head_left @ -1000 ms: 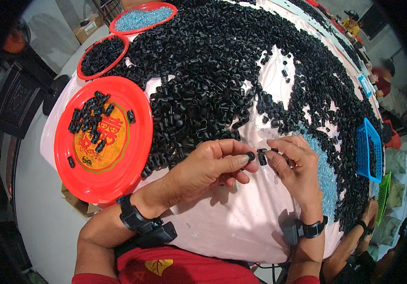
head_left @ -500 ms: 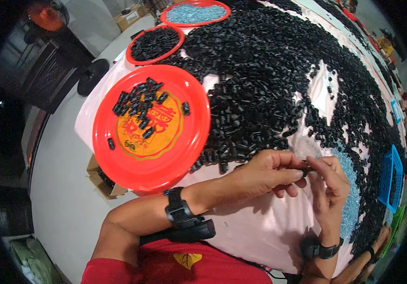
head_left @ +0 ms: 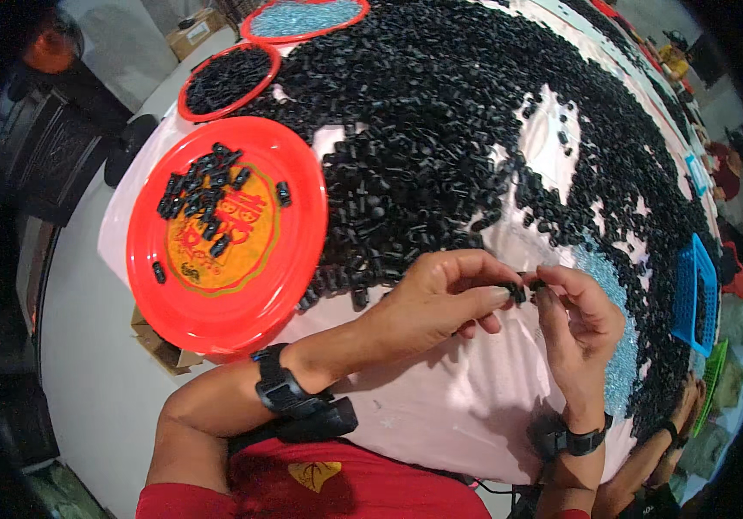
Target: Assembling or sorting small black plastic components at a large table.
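Head view: my left hand [head_left: 436,298] and right hand [head_left: 574,316] pinch small black plastic pieces [head_left: 522,288] together, grips clamped, above the pink-covered table [head_left: 440,406], right of the round red plastic plate [head_left: 298,259].

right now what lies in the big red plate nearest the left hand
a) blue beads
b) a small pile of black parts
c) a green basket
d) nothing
b: the big red plate holds a small pile of black parts on its yellow centre, while the left hand and right hand pinch a black part between their fingers beside it.
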The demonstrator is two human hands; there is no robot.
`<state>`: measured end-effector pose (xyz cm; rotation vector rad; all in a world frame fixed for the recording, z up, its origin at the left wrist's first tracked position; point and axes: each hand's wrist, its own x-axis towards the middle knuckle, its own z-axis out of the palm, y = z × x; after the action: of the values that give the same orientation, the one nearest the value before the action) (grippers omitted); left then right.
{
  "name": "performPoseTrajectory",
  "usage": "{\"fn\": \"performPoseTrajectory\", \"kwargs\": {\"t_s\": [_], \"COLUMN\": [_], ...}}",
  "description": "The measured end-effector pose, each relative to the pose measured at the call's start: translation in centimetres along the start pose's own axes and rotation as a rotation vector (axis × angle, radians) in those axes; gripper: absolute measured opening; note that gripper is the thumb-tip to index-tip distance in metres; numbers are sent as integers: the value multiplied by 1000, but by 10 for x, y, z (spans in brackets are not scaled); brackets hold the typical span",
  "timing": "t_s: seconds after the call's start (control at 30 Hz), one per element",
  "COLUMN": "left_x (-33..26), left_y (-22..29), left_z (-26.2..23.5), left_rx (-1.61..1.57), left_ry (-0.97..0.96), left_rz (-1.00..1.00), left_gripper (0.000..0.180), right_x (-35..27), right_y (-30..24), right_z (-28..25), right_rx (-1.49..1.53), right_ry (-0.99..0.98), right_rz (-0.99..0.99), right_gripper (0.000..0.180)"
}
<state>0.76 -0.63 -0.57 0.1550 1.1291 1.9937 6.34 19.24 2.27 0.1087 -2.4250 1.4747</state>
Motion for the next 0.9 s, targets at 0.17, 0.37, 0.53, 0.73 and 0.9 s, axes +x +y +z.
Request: {"fn": "performPoseTrajectory", "kwargs": {"t_s": [0.17, 0.37, 0.53, 0.73, 0.9], "left_x": [3, 1, 2, 0, 1], "left_y": [1, 4, -1, -1, 0], "left_z": [3, 7, 2, 4, 3], "left_rx": [120, 185, 186, 184, 195], "left_ry": [16, 52, 41, 30, 38], "left_rz": [40, 86, 132, 136, 125], "left_gripper": [26, 24, 23, 24, 27], "right_x": [4, 6, 8, 6, 5], "right_y": [-7, -8, -2, -9, -5], "right_z": [-5, -4, -2, -5, -5], "right_rx": [-69, -131, -170, -193, -164], "right_ry": [-40, -69, -86, -85, -99], "right_rz": [-50, -124, -232, -175, -143], "right_gripper": [26, 23, 22, 23, 23]}}
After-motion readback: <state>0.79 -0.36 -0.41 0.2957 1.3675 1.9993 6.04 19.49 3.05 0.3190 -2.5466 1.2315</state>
